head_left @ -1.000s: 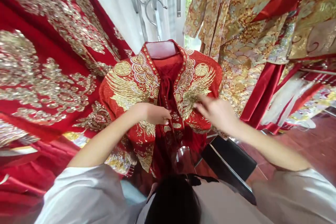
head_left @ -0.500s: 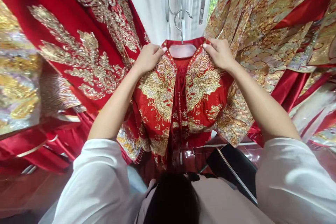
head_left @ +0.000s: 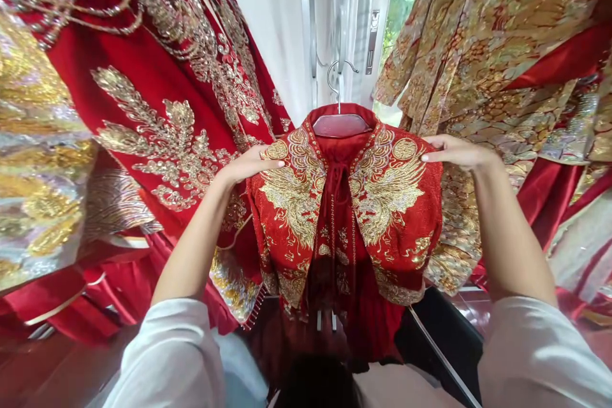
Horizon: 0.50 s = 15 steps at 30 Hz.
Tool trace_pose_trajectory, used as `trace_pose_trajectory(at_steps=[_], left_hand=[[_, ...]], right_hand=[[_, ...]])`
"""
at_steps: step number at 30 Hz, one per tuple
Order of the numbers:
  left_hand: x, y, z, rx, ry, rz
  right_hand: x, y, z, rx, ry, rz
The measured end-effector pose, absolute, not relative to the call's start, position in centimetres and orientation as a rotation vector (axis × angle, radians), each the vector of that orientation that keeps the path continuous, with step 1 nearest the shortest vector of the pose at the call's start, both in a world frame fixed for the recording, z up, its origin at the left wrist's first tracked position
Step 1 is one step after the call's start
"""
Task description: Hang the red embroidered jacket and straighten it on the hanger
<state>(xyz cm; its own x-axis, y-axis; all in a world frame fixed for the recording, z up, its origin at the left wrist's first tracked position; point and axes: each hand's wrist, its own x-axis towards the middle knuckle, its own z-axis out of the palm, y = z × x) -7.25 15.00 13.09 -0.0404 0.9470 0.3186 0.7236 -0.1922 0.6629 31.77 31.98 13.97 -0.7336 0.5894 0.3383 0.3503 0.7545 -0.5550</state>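
Note:
A red jacket [head_left: 354, 217] with gold embroidery hangs on a hanger [head_left: 340, 120] in front of me. My left hand [head_left: 248, 166] lies flat on its left shoulder, fingers stretched out. My right hand [head_left: 454, 152] rests flat on the right shoulder, fingers also extended. Neither hand grips anything. The jacket's front is open down the middle, with small tassels at the hem.
A large red robe with gold embroidery [head_left: 157, 127] hangs at the left. Gold and red patterned garments [head_left: 502, 64] hang at the right. A window frame [head_left: 354, 19] stands behind. A dark box [head_left: 444, 338] sits low at the right on a reddish floor.
Both hands have slid from the collar outward to the jacket's shoulders and flattened. A second ago they were lower, at the chest of the jacket.

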Motion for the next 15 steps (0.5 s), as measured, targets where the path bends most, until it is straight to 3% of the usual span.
trace_pose_trajectory(at_steps=[7, 11, 15], left_hand=[[-2.4, 15.5, 9.1, 1.721, 2.698, 1.547], [-0.3, 15.1, 7.0, 1.739, 2.71, 1.651], [2.7, 13.5, 1.4, 1.729, 2.767, 1.571]], right_hand=[[29.4, 28.7, 8.9, -1.049, -1.761, 0.129], [28.9, 27.6, 8.2, -1.028, -1.734, -0.056], [30.0, 21.6, 6.8, -0.954, -1.861, -0.197]])
